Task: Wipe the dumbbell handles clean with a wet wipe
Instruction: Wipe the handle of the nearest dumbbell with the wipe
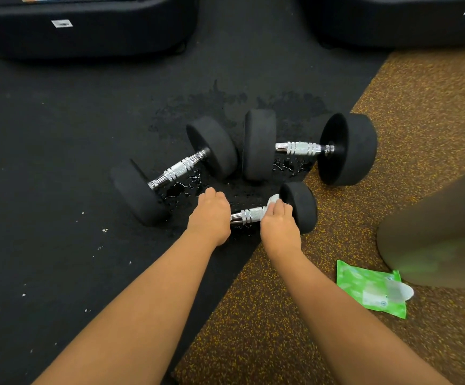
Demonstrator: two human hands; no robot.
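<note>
Head view: left hand [210, 215] grips nearest dumbbell [300, 207], right hand [279, 225] pinches wet wipe [274, 198] round its handle [249, 214]; next, probably rubbing leftward.

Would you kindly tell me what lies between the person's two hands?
In the head view, a short stretch of the nearest dumbbell's chrome handle lies uncovered between the left hand and the right hand, which presses a white wipe onto it.
</note>
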